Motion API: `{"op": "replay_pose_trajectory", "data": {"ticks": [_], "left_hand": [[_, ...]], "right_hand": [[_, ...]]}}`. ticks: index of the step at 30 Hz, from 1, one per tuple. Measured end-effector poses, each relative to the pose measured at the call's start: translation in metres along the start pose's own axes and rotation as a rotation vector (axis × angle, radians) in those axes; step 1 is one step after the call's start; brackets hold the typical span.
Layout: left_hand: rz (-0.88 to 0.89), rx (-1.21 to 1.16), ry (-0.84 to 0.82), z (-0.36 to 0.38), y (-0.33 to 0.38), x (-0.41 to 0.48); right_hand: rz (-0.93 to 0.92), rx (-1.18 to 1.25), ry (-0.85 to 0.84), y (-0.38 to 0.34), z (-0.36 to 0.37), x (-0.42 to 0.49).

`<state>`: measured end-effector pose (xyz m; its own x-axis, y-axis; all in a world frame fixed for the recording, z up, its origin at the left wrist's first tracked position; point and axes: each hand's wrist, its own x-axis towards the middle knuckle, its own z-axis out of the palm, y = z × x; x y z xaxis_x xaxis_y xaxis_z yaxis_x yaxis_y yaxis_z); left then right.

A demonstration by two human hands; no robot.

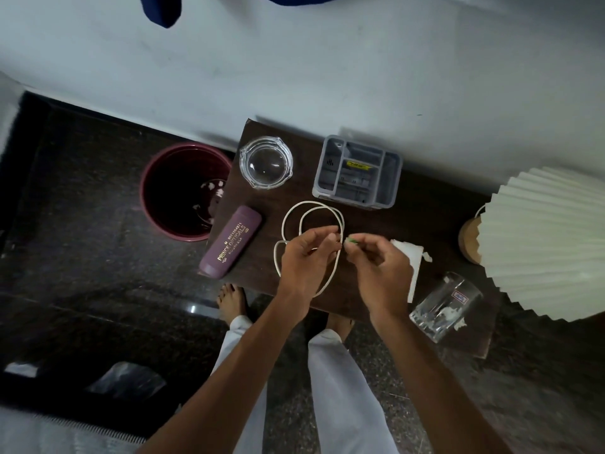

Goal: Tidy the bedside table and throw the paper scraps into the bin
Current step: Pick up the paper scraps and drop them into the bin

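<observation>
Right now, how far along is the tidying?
Partway. Done: some white scraps lie in the bin. In hand: the left hand pinches the looped white cable while the right hand pinches a small green piece beside it. Left: the white paper on the table and paper bits at the drinking glass.

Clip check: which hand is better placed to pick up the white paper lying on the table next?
Right, probably. The right hand is directly beside the white paper, though it pinches a small green thing; the left hand pinches the white cable farther left.
</observation>
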<state>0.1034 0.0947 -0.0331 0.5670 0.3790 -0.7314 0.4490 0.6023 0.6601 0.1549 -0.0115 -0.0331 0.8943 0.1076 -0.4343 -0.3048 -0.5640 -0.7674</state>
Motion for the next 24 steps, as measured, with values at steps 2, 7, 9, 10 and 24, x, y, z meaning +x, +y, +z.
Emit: {"op": "replay_pose_trajectory", "data": {"ticks": [2,7,9,10,24], "left_hand": [[0.03,0.063,-0.021,-0.008,0.003,0.0],[0.069,0.156,-0.039,-0.033,0.007,0.001],[0.099,0.184,-0.048,-0.043,0.01,0.003],[0.118,0.196,-0.053,-0.048,0.012,0.004],[0.178,0.016,0.13,-0.127,0.044,0.027]], "right_hand": [[-0.066,-0.035,-0.037,-0.009,0.01,-0.012],[-0.123,-0.04,0.014,-0.026,0.035,-0.028],[-0.109,0.014,0.044,-0.033,0.043,-0.032],[-0.099,0.038,0.048,-0.036,0.047,-0.033],[-0.026,0.116,-0.18,-0.061,0.096,-0.037]]}}
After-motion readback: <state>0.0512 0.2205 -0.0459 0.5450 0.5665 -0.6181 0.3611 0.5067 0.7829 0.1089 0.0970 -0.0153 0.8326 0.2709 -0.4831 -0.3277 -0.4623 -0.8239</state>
